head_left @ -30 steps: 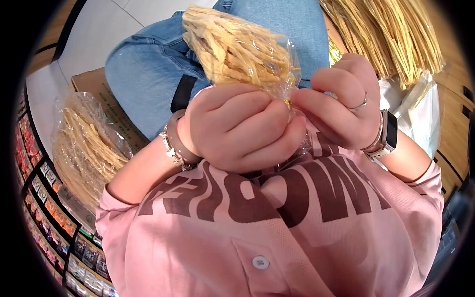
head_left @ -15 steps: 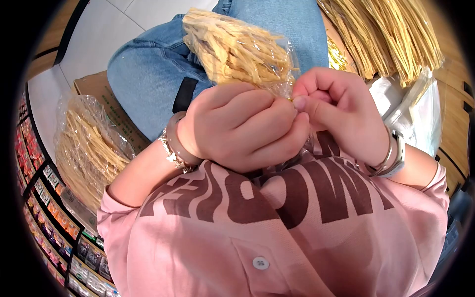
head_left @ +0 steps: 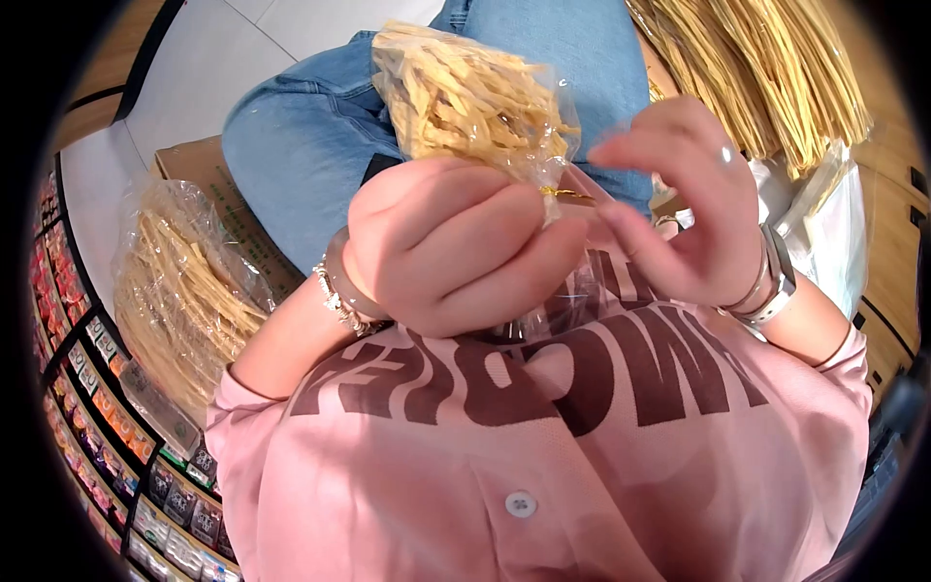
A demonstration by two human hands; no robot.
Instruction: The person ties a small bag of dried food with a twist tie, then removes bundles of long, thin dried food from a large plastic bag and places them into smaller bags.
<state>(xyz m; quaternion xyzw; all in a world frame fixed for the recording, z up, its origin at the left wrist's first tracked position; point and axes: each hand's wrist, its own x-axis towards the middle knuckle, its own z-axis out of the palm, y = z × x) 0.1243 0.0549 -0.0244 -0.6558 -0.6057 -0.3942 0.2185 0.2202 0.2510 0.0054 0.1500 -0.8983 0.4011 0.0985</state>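
A clear plastic bag of pale yellow dried strips point(head_left: 465, 97) lies over my jeans. My left hand point(head_left: 465, 247) is closed around the gathered neck of that bag, and loose plastic shows below the fingers. A thin gold twist tie point(head_left: 565, 193) wraps the neck, its end sticking out to the right. Beside that end is my right hand point(head_left: 693, 204), thumb and forefinger apart, slightly blurred, with nothing between them.
Another bag of strips point(head_left: 184, 291) stands at the left by a cardboard box point(head_left: 218, 199). Long yellow bundles point(head_left: 766, 78) lie upper right, above clear plastic bags point(head_left: 834, 223). Shelves with small packets point(head_left: 107, 417) line the lower left.
My right hand has let go of the gold tie and opened, moving slightly up and right. The tie's end now shows. My left hand still grips the bag.
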